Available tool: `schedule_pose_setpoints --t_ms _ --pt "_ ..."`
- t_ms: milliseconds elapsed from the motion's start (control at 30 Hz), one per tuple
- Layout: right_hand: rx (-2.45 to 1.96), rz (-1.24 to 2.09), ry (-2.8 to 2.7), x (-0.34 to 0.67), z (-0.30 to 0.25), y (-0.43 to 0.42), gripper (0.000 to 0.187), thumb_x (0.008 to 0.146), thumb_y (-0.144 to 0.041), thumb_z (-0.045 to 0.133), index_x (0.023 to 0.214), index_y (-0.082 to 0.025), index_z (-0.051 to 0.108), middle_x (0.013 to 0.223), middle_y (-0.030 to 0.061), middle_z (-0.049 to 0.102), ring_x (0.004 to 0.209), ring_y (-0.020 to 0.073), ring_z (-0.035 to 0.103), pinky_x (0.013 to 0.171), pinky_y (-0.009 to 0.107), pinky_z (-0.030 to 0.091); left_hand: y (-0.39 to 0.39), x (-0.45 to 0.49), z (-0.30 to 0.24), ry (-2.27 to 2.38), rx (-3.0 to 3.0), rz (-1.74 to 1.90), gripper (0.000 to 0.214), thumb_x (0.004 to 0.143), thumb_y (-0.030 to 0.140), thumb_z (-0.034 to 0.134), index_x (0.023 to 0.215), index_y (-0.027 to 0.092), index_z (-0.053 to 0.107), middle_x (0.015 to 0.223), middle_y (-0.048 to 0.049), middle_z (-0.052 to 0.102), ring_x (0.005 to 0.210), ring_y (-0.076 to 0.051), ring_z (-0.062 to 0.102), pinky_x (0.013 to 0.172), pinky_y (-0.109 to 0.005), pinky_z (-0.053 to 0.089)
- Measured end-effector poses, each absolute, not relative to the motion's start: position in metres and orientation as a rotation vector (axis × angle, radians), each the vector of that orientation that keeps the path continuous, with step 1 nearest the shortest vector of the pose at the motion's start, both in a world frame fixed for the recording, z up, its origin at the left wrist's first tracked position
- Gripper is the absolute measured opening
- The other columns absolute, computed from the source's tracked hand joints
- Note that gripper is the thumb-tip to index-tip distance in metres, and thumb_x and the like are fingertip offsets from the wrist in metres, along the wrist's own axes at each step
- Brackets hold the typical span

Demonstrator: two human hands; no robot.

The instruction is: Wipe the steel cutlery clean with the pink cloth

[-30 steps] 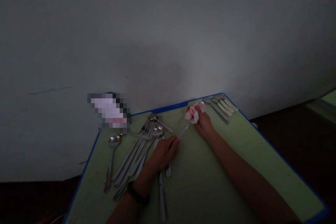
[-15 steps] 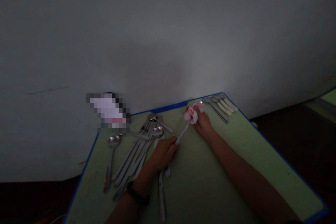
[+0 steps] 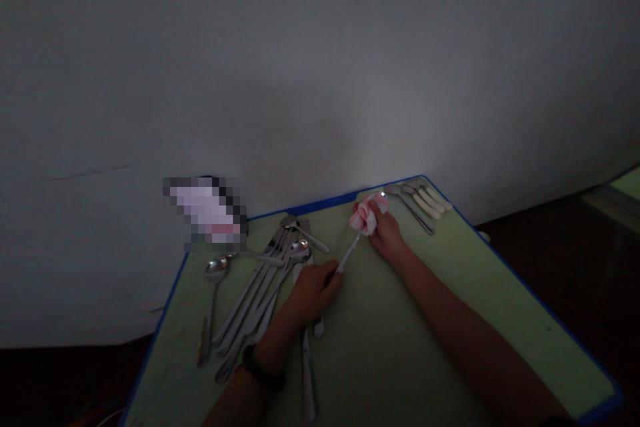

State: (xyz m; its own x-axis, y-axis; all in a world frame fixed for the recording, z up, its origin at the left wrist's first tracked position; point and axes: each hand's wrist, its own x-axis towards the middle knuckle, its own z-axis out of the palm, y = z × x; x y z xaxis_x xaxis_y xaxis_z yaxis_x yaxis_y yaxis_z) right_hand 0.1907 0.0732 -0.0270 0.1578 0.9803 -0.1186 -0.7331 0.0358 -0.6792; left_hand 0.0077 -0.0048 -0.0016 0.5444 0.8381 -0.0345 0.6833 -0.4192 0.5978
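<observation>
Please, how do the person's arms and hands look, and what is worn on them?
The left hand and the right hand are bare, without gloves. No sleeves show on the forearms. A dark band circles the left wrist.

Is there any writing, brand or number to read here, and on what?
None can be read.
The pixelated patch is blurred out.
The slim metal utensil in the left hand, the pink and white cloth in the right hand, the pile of metal cutlery and the green table show no marks in this dim light.
</observation>
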Motion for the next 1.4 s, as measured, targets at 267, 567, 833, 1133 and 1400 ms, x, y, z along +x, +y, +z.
schedule_pose_setpoints --t_ms 267,567,833,1133,1400 --pt "-0.686 1.405 -0.447 0.1913 -0.0262 0.073 0.029 0.068 -0.037 0.069 0.085 -0.015 0.062 0.084 0.0047 0.071 0.076 0.0155 0.066 0.071 0.027 0.052 -0.0048 0.0074 -0.005 1.243 2.266 0.351 0.025 0.087 0.03 0.034 0.066 0.02 0.043 0.056 0.0031 0.047 0.055 -0.013 0.05 0.053 -0.024 0.028" --pt "-0.712 1.395 -0.456 0.1918 -0.0317 0.0769 0.027 0.069 -0.037 0.068 0.085 -0.016 0.062 0.086 0.0052 0.071 0.08 0.0168 0.066 0.074 0.03 0.052 -0.0038 0.0083 -0.004 1.247 2.284 0.336 0.025 0.086 0.03 0.034 0.065 0.02 0.041 0.054 0.0036 0.045 0.052 -0.013 0.048 0.053 -0.024 0.026" --pt "-0.693 1.408 -0.445 0.1922 -0.0305 0.0755 0.028 0.07 -0.035 0.068 0.087 -0.014 0.062 0.086 0.0062 0.071 0.079 0.0165 0.066 0.074 0.029 0.052 -0.0041 0.0085 -0.0044 1.246 2.277 0.336 0.025 0.086 0.031 0.034 0.065 0.02 0.042 0.054 0.004 0.044 0.052 -0.012 0.048 0.053 -0.024 0.026" --pt "-0.71 1.396 -0.453 0.1915 -0.0282 0.0747 0.026 0.07 -0.035 0.067 0.085 -0.015 0.062 0.085 0.0056 0.071 0.08 0.0169 0.066 0.074 0.03 0.052 -0.0044 0.0091 -0.0053 1.243 2.242 0.369 0.026 0.086 0.032 0.036 0.063 0.02 0.04 0.053 0.0044 0.042 0.051 -0.012 0.047 0.053 -0.024 0.025" --pt "-0.701 1.408 -0.449 0.1915 -0.0287 0.0748 0.027 0.07 -0.037 0.067 0.085 -0.015 0.062 0.084 0.0051 0.07 0.075 0.0153 0.065 0.07 0.028 0.052 -0.0049 0.0046 -0.0018 1.158 2.164 0.405 0.031 0.088 0.026 0.025 0.063 0.02 0.043 0.056 0.0024 0.051 0.056 -0.013 0.051 0.058 -0.024 0.034"
